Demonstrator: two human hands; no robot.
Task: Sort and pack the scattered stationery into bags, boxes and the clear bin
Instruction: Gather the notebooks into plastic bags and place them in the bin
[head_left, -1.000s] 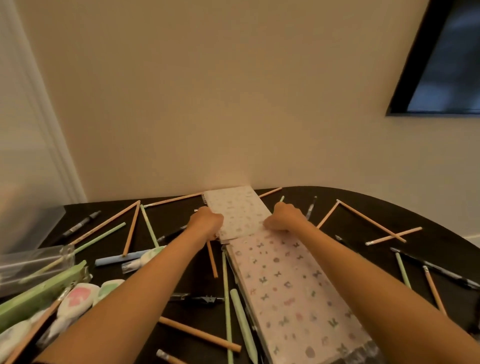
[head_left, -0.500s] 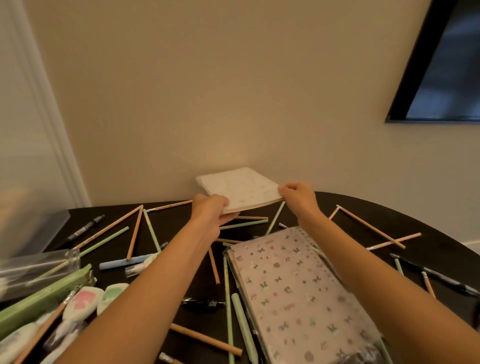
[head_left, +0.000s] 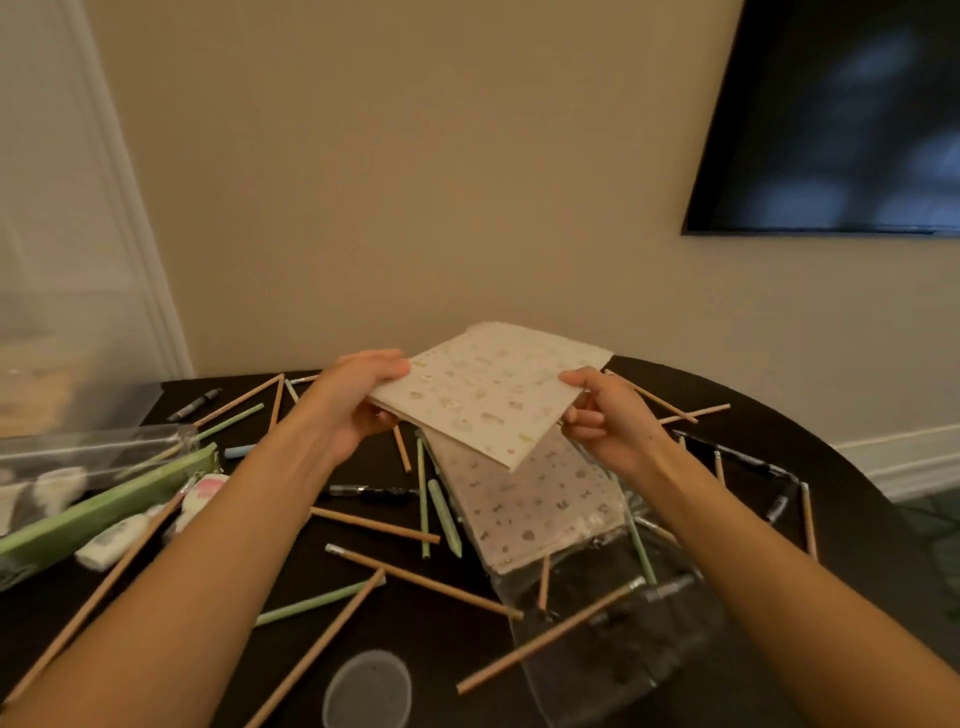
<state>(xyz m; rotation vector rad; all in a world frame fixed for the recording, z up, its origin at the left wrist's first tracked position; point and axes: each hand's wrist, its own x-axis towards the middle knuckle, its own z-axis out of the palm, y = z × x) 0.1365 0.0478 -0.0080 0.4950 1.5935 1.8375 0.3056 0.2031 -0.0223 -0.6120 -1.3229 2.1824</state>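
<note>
The small patterned notebook (head_left: 488, 400) is up in the air between the two hands, tipped so its near corner points down; the left hand (head_left: 358, 395) grips its left edge, thumb on top and fingers curled under; the right hand (head_left: 608, 415) pinches its right edge with the thumb and bent fingers. Just under both hands lies a bigger patterned notebook (head_left: 535, 499), and it seems to sit partly in a clear bag (head_left: 623, 618) that runs back beside the right arm. I think the small one is meant to join it, and a few things could go wrong; the right hand holds only a thin bit of edge, so the book could slip and drop; it would land on the wooden pencils (head_left: 423, 581) and green pencils (head_left: 317, 601) below the hands, and round pencils roll, so some might go off the dark table (head_left: 447, 654). The low corner could bump the bigger notebook and push it; a long pencil (head_left: 545, 636) lies across the bag below the right wrist, so the bag may be hard to open; the pages might flop open too. The clear bin (head_left: 72, 374) sits far out past the left hand, beyond a green pencil case (head_left: 104, 512); an arm swinging there could knock things along.
</note>
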